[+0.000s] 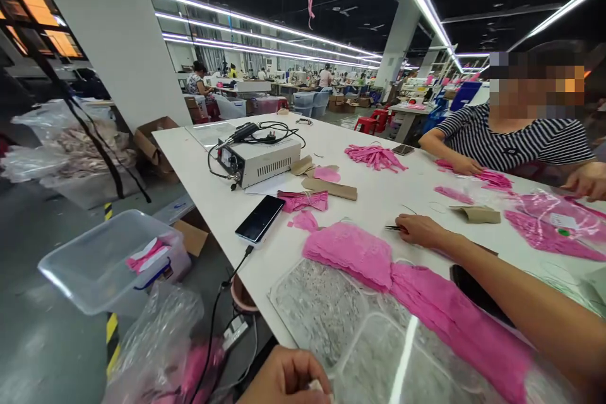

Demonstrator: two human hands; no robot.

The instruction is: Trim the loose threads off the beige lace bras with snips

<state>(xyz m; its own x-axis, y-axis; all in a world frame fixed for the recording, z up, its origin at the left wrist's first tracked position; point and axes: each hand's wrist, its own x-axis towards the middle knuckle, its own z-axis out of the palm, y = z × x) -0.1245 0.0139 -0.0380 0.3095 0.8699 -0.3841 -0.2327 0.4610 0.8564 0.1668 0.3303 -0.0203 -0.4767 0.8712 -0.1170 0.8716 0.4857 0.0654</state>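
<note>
My right hand [420, 231] rests on the white table [208, 189], fingers pinched on a thin dark tool [392, 227] whose tip points left. Just in front of it lies a stack of pink lace pieces [351, 254], and a long pink lace strip [457, 322] runs from there under my forearm. My left hand [284, 377] is at the bottom edge below the table, curled into a fist around a small white bit that I cannot make out. Clear plastic trays [318, 310] lie at the table's near edge.
On the table are a black phone [259, 219], a grey control box [259, 161] with cables, brown card pieces [330, 188] and more pink pieces [375, 156]. A person in a striped shirt [511, 139] works opposite. A clear bin [111, 262] and bags stand on the floor left.
</note>
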